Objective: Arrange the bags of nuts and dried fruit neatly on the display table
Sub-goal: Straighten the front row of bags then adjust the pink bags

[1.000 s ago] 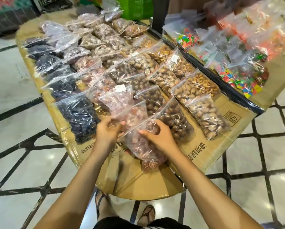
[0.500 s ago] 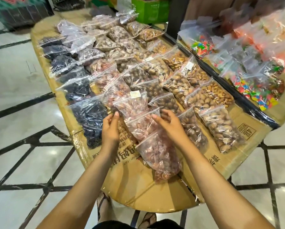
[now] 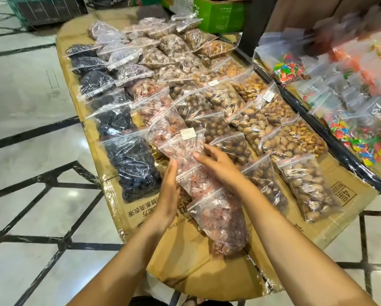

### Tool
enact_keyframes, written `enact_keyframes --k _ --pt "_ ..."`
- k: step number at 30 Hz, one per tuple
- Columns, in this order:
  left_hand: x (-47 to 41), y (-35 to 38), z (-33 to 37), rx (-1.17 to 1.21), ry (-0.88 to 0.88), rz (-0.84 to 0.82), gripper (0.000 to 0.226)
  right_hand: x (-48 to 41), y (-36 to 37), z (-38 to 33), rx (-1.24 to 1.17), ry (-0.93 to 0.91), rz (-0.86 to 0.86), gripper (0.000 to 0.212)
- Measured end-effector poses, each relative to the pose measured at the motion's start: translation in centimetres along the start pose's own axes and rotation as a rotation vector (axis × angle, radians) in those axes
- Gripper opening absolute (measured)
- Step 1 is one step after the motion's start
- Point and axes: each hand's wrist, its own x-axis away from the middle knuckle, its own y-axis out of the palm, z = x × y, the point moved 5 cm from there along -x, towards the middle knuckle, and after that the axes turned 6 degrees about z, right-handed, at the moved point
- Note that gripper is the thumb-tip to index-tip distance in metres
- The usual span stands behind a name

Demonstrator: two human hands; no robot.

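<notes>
Several rows of clear zip bags of nuts and dried fruit lie overlapping on the cardboard-covered display table. The middle row holds reddish dried fruit; its front bag lies nearest me. My left hand is flat against the left edge of the second reddish bag, fingers straight. From the right, my right hand rests on that bag and the labelled bag behind it, fingers spread. Neither hand grips anything. A row of dark fruit bags lies on the left and nut bags on the right.
A second table on the right carries bags of colourful sweets, with a blurred hand moving over it at the top right. A green box stands at the back. Tiled floor with dark lines surrounds the table; my sandalled feet show below its front edge.
Both hands have let go of the front reddish bag and moved up the row. They now press on the second and third bags. The camera has shifted closer.
</notes>
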Motion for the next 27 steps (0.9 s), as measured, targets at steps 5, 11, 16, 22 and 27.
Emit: enact_keyframes --k 5,11,16,22,27 --pt "-0.6 -2.3 3.7 -0.437 0.268 0.195 0.082 0.0 -0.7 -2.3 0.566 -0.154 0.033 0.063" --pt "-7.2 -4.7 10.4 -1.052 0.666 0.276 0.078 -2.1 0.4 -4.2 0.76 -0.221 0.234 0.069" --pt "-14.5 -5.3 11.4 -1.276 0.38 0.05 0.066 -5.2 2.4 -3.6 0.758 -0.011 0.275 0.084" --pt "-18.2 -5.2 13.5 -0.97 0.56 -0.322 0.005 -5.5 4.5 -3.7 0.597 0.141 0.379 0.102" --pt "-19.9 -3.4 14.9 -0.981 0.691 -0.444 0.001 -4.6 5.0 -3.9 0.529 0.143 0.292 0.127"
